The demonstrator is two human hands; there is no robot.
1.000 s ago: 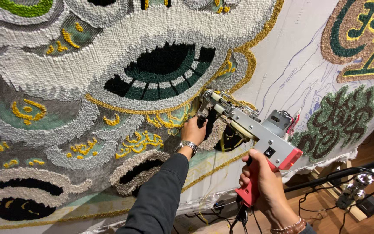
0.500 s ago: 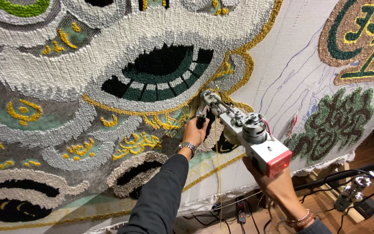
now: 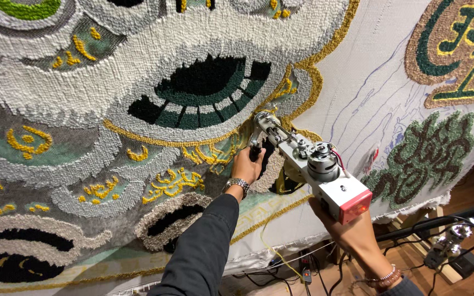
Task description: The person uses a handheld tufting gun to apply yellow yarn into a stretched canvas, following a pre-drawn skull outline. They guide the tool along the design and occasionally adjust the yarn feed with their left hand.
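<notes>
tufting gun (image 3: 314, 172), head view: grey metal body with a round motor on top and a red-and-white block at the rear end, held up against a hanging tufted rug (image 3: 138, 109). its needle end touches the cloth just below a black-and-green eye shape (image 3: 204, 93), beside a gold yarn outline (image 3: 303, 82).

left hand (image 3: 246, 166), dark sleeve, metal watch (image 3: 237, 185) at the wrist: closed around the front handle near the needle end, knuckles close to the pile. right hand (image 3: 349, 230), bead bracelet at the wrist: wrapped around the rear grip under the red block; its fingers are mostly hidden behind the body.

yellow yarn (image 3: 272, 244) hangs down from the gun toward the floor. to the right, bare backing cloth (image 3: 368, 87) shows drawn blue lines, with separate green-and-brown tufted patches beyond it. cables and a power strip lie on the wooden floor (image 3: 407, 263) below.

judgement: the gun looks rigid and fairly heavy, weighted toward the motor, so a two-point hold at front handle and rear grip suits it. the needle end and exposed moving parts are not places to take hold. the backing cloth looks taut but yielding; the pile is soft.
</notes>
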